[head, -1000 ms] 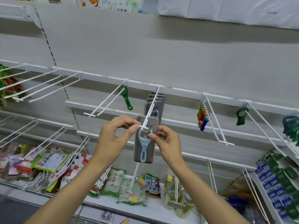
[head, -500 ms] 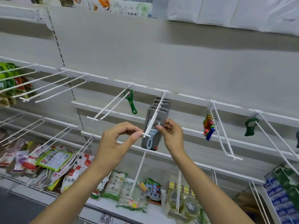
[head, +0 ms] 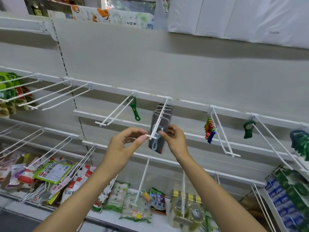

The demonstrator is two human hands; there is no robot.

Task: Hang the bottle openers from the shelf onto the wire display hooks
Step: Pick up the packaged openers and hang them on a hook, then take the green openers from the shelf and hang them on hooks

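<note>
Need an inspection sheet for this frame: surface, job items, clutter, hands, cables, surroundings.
Surface: white rail carrying wire hooks.
Job items: carded opener at the front of the centre hook, more cards behind it; green opener on the next hook to the left.
Clutter: coloured clips, dark green openers on hooks to the right.
Hands: left hand pinches the hook's tip; right hand holds the front card.
Cables: nothing seen.
Surroundings: food packets on the lower shelf.

Both forearms raised, left hand (head: 123,146) and right hand (head: 175,139) pinching, fingers curled.
</note>
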